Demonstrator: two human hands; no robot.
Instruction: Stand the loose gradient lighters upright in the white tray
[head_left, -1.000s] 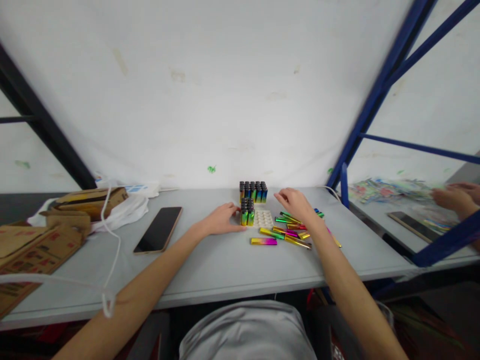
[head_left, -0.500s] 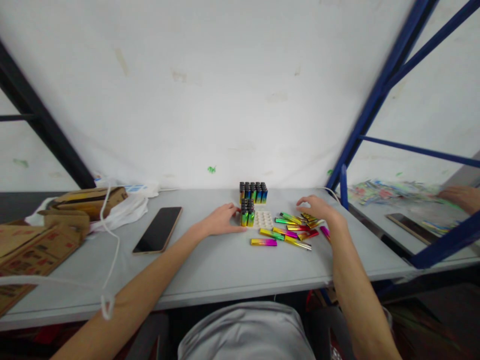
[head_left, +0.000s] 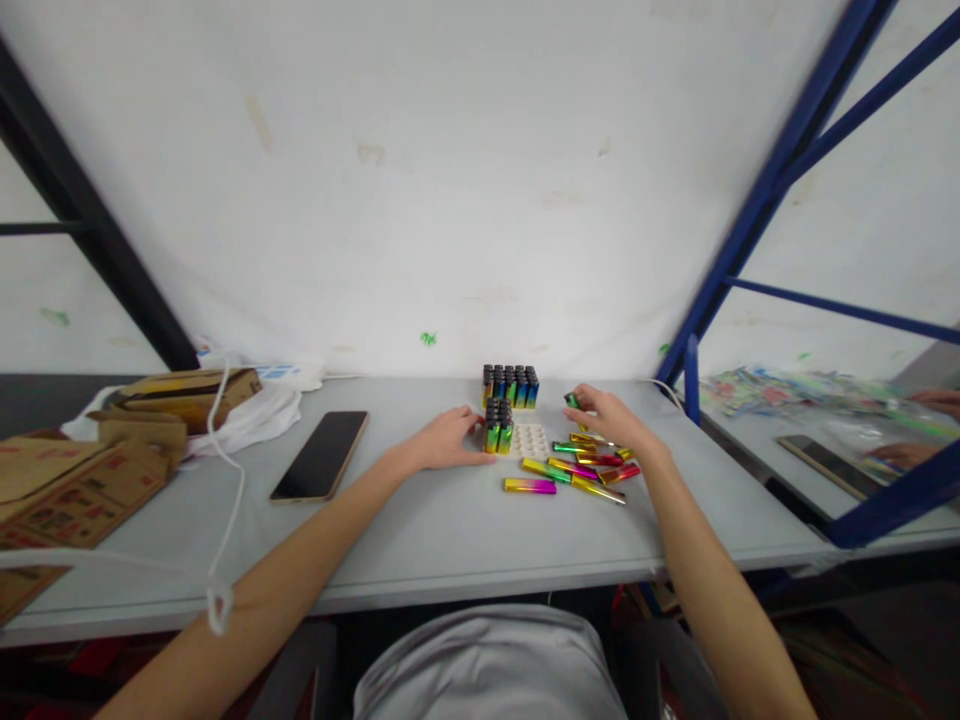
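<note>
Pinching a shiny green, black-ended stick (head_left: 572, 400) right of frame centre (likely light, stiff and slick, best held mid-body) is the right hand (head_left: 602, 414); the left hand (head_left: 450, 438) curves open beside upright, black-topped metallic sticks (head_left: 499, 430).

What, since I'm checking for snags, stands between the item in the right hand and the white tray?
Nothing visible: bare tabletop shows between the item in the right hand and the white tray. Loose shiny pieces lie right of the tray and nearer the person, off that line.
</note>
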